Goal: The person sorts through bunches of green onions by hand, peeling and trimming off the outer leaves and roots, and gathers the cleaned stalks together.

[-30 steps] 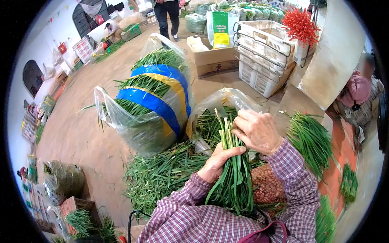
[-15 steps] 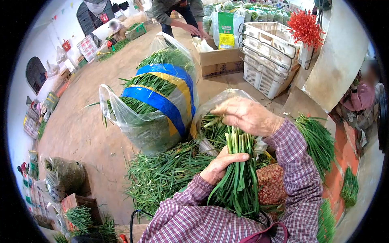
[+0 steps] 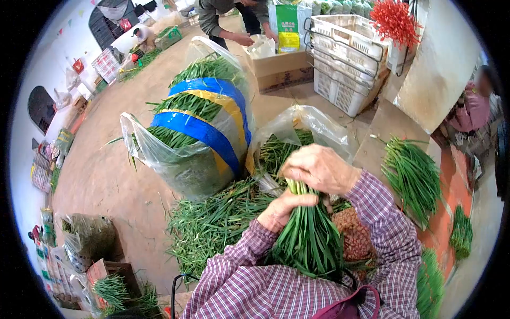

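Observation:
A bunch of long green leafy stalks [image 3: 311, 239] hangs leaves-down in front of my body. My left hand [image 3: 284, 210] is wrapped round it just below the pale cut ends, with the thumb across the front. Over those ends my right hand [image 3: 321, 169] is curled, its fingers against the stalk tops; what its fingertips hold is hidden. Beneath and to the left lies a heap of loose leaves [image 3: 218, 223]. Behind my hands an open clear bag [image 3: 324, 125] has greens inside. A reddish netted bundle [image 3: 353, 234] sits right of the bunch.
A big clear bag of greens [image 3: 196, 170] with blue and yellow bands stands ahead left. Beyond are a cardboard box [image 3: 284, 72], stacked white crates [image 3: 340, 72] and a person leaning over [image 3: 223, 21]. More greens [image 3: 411, 181] lie at right. Another person [image 3: 473, 109] is at far right.
My right hand has come from an open, blurred sweep above the bunch down onto the stalk ends. The person beyond has walked in, bent over, and now handles a pale bag at the box.

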{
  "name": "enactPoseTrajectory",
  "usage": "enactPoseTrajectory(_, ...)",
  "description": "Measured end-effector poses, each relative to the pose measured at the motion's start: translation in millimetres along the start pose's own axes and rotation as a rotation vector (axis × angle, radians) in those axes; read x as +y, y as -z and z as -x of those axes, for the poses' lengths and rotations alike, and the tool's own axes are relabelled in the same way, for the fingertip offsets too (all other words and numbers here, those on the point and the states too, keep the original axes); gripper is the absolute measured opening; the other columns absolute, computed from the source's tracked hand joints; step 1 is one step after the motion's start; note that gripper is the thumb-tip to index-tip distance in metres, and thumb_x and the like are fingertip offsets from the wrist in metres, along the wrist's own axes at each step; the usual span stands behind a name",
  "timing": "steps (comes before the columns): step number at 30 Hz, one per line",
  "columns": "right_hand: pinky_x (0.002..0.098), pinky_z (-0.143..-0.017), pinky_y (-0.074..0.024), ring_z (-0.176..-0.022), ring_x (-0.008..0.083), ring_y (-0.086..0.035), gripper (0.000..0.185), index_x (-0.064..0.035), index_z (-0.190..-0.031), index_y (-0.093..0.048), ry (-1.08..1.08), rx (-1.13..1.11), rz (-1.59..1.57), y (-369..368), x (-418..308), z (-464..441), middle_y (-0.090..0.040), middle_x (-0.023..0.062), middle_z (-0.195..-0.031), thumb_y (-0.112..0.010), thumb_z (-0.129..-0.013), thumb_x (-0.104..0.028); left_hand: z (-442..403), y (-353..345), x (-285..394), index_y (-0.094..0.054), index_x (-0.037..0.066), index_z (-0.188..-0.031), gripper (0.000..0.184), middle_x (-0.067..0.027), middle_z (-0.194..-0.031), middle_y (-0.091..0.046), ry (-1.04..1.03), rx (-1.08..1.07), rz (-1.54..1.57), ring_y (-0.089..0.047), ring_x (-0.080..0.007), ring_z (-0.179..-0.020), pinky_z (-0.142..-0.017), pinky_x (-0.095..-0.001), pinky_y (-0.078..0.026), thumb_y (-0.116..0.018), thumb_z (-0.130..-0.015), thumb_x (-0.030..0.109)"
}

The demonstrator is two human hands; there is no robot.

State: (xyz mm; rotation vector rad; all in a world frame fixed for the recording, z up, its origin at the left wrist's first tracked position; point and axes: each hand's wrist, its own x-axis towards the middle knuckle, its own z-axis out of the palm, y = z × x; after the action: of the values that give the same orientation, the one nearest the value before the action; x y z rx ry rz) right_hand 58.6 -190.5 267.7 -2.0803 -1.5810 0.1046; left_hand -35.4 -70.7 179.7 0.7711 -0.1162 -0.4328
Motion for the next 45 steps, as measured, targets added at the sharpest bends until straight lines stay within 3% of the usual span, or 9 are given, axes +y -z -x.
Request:
enactPoseTrajectory(4,0.0372,-0.095,-0.041,-0.112,0.0271,-0.051,0.047,-0.0088,-0.125,-0.05,0.023,0.357,-0.387,-2,-2,-7,-0.053,0.0132,-0.12,-0.056,-0.088,-0.038,-2,7,37,-0.051,0.002,-0.106,0.033,-0.0135,-0.087,-0.062,-0.271,0.128,0.117,-0.064,-0.0251,-0.081,-0.073,-0.0372,-0.055,-0.064,-0.077,0.012)
enactPoseTrajectory(9,0.0494,-0.103,-0.0334,-0.125,0.0343,-0.036,0.077,-0.0235,-0.134,-0.04,0.026,0.212,0.029,-44,-4,17,-0.032,0.0144,-0.136,-0.073,-0.068,-0.047,3,53,102,-0.055,0.012,-0.102,0.022,-0.0048,-0.081,-0.056,-0.647,-0.01,0.298,-0.057,-0.0244,-0.085,-0.09,-0.0425,-0.044,-0.061,-0.08,0.013)
enactPoseTrajectory(15,0.0438,-0.095,-0.0431,-0.104,0.0267,-0.055,0.046,-0.0115,-0.122,-0.054,-0.667,-0.528,0.18,-98,69,89,-0.057,0.011,-0.115,-0.062,-0.084,-0.035,20,72,142,-0.056,0.014,-0.097,0.015,-0.0001,-0.085,-0.056,-0.803,0.049,0.243,-0.055,-0.0199,-0.086,-0.095,-0.0382,-0.04,-0.061,-0.083,0.016)
enactPoseTrajectory(17,0.0416,-0.09,-0.0478,-0.099,0.0253,-0.059,0.033,-0.0115,-0.111,-0.063,-0.874,-0.468,0.211,-63,52,83,-0.062,0.0112,-0.106,-0.058,-0.087,-0.033,21,74,143,-0.055,0.014,-0.098,0.016,-0.0005,-0.085,-0.056,-0.813,0.07,0.224,-0.056,-0.0201,-0.087,-0.097,-0.0383,-0.04,-0.062,-0.083,0.016)
enactPoseTrajectory(20,0.0339,-0.061,-0.0532,-0.064,0.0194,-0.063,0.012,-0.0092,-0.084,-0.067,-0.6,0.13,0.401,-37,74,96,-0.067,0.0078,-0.075,-0.059,-0.086,-0.018,17,77,138,-0.055,0.014,-0.098,0.015,-0.0011,-0.085,-0.056,-0.772,0.041,0.235,-0.056,-0.0208,-0.088,-0.096,-0.0389,-0.04,-0.06,-0.084,0.016)
enactPoseTrajectory(25,0.0274,-0.056,-0.0521,-0.062,0.0147,-0.063,0.01,-0.0062,-0.08,-0.066,-0.279,0.662,0.011,4,-9,46,-0.068,0.0071,-0.078,-0.062,-0.083,-0.014,3,73,133,-0.054,0.013,-0.102,0.017,-0.0055,-0.082,-0.06,-0.73,0.151,0.197,-0.059,-0.0244,-0.086,-0.085,-0.04,-0.048,-0.059,-0.085,0.012)
enactPoseTrajectory(32,0.028,-0.057,-0.0508,-0.064,0.0186,-0.063,0.011,-0.0038,-0.083,-0.062,-0.123,0.622,-0.096,-27,-43,-3,-0.064,0.0076,-0.08,-0.069,-0.076,-0.009,-12,61,124,-0.057,0.009,-0.096,0.016,-0.0048,-0.08,-0.062,-0.663,0.367,0.162,-0.063,-0.021,-0.077,-0.065,-0.0342,-0.054,-0.065,-0.084,0.017)
enactPoseTrajectory(36,0.0295,-0.056,-0.0499,-0.066,0.0188,-0.064,0.02,-0.0075,-0.09,-0.062,-0.183,0.581,-0.114,-35,-38,-17,-0.063,0.0059,-0.078,-0.072,-0.073,-0.012,-11,55,121,-0.059,0.012,-0.093,0.009,-0.0049,-0.081,-0.064,-0.622,0.378,0.123,-0.063,-0.0215,-0.08,-0.071,-0.0352,-0.053,-0.062,-0.087,0.017)
enactPoseTrajectory(45,0.0334,-0.056,-0.0493,-0.065,0.0232,-0.061,0.011,-0.0074,-0.078,-0.057,-0.108,0.709,0.342,-13,-21,-24,-0.057,0.0062,-0.075,-0.067,-0.073,-0.009,1,39,118,-0.055,0.005,-0.095,0.02,-0.006,-0.078,-0.063,-0.555,0.386,-0.209,-0.063,-0.0157,-0.072,-0.063,-0.028,-0.053,-0.063,-0.085,0.021)
